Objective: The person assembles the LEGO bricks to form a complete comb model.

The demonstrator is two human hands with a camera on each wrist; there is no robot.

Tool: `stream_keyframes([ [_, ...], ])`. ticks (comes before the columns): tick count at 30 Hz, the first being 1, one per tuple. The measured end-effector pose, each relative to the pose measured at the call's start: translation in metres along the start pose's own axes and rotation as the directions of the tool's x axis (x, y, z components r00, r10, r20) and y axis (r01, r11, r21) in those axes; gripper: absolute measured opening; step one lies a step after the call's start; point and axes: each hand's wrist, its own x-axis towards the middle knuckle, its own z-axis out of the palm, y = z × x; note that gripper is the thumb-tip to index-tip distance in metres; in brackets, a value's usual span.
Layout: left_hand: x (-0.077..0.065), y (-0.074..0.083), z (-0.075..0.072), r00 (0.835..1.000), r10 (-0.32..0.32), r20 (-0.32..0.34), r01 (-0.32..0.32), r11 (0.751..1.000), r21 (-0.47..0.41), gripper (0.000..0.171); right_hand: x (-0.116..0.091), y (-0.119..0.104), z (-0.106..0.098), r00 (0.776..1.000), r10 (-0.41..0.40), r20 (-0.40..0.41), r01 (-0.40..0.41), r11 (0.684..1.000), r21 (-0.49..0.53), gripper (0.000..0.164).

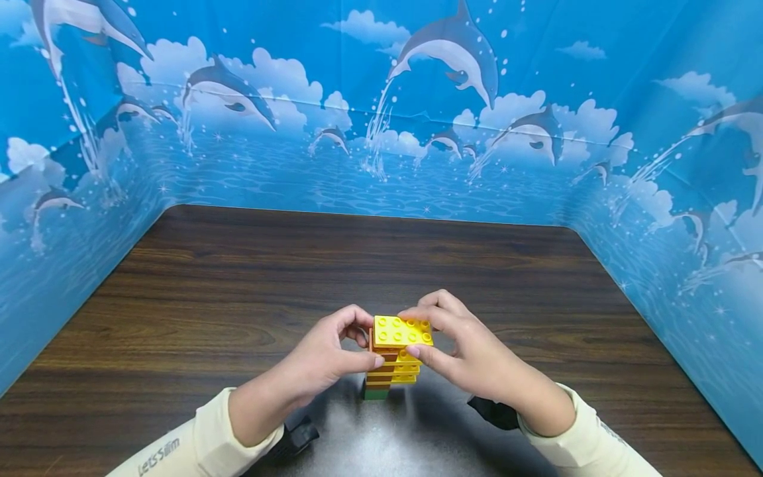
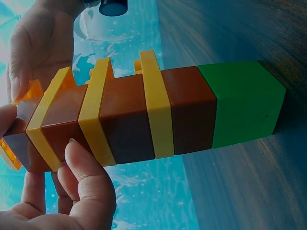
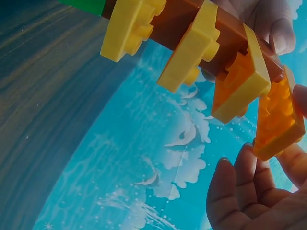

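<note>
A tower of toy building bricks stands upright on the table, with a green brick (image 2: 244, 105) at its foot. Above it, brown bricks (image 2: 127, 136) alternate with yellow bricks (image 2: 159, 112) that jut out to the right. My left hand (image 1: 322, 358) grips the upper part of the tower from the left, thumb on the near side. At the top, my right hand (image 1: 479, 351) pinches the uppermost yellow brick (image 1: 386, 336), fingers along its far edge and thumb at its near side. The hollow underside of this yellow brick (image 3: 278, 127) shows in the right wrist view, overhanging the tower.
The dark wood-grain table (image 1: 250, 265) spreads around the tower. A blue backdrop (image 1: 286, 165) printed with dolphins and clouds encloses the back and both sides. Black straps (image 1: 298, 437) sit at the wrists, by the cream sleeves (image 1: 203, 437).
</note>
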Motion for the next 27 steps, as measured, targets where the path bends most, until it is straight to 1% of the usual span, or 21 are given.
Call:
stream_keyframes([
  [4,-0.0004,-0.0001,0.0007,1.0,0.017,-0.002,-0.017,1.0,-0.003,0.039,0.001,-0.0012,-0.0002,1.0,-0.018,0.008,0.018,1.0,-0.024,0.038],
  [9,-0.0007,-0.0005,0.001,1.0,0.012,-0.008,-0.012,1.0,0.002,0.037,0.0015,-0.0021,-0.0007,0.999,-0.029,0.018,0.03,0.998,-0.053,0.038],
  [12,-0.0008,-0.0007,0.0011,1.0,0.002,-0.01,-0.002,1.0,0.004,0.036,0.002,-0.0026,-0.0014,0.999,-0.024,0.029,0.026,0.998,-0.056,0.038],
  [18,-0.0012,-0.0004,0.0007,1.0,0.017,-0.002,-0.017,1.0,0.003,0.038,0.0034,-0.0047,-0.0043,0.998,0.001,0.066,0.002,0.999,-0.041,0.036],
  [20,-0.0013,0.0,0.0006,1.0,0.01,-0.001,-0.01,1.0,0.002,0.038,0.0036,-0.0058,-0.0054,0.997,0.009,0.075,-0.006,0.999,-0.045,0.037],
  [25,-0.0009,0.0001,0.0002,1.0,0.0,-0.002,0.0,1.0,0.007,0.036,0.0053,-0.0067,-0.007,0.996,-0.02,0.087,0.027,0.997,-0.077,0.036],
  [27,-0.0007,0.0001,0.0001,1.0,0.005,0.0,-0.005,1.0,0.007,0.035,0.0061,-0.0067,-0.0077,0.995,-0.033,0.094,0.042,0.996,-0.085,0.035],
])
